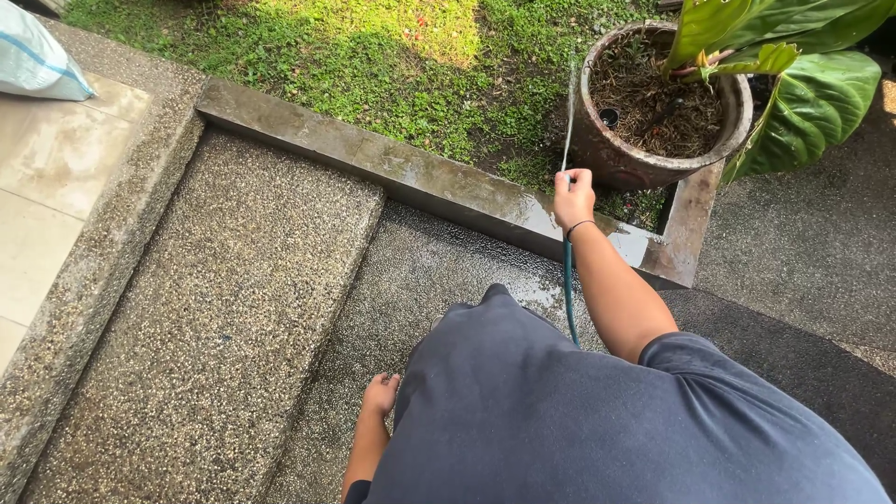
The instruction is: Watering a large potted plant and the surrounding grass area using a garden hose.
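My right hand (pixel 573 197) is raised in front of me and grips the end of a thin green hose (pixel 567 285). A narrow stream of water (pixel 568 121) shoots up and away from it toward the grass beside a round clay pot (pixel 644 163). The pot holds dry soil and a plant with large green leaves (pixel 803 103). The hose runs down along my forearm and disappears behind my dark shirt. My left hand (pixel 380 393) hangs low by my side, fingers loosely curled, holding nothing.
A wet concrete curb (pixel 420 177) separates the pebbled step (pixel 215 317) from the lawn (pixel 373 65). Pale tiles (pixel 47 187) and a white sack (pixel 33 61) lie at the left. Dark pebbled paving (pixel 812 252) extends to the right.
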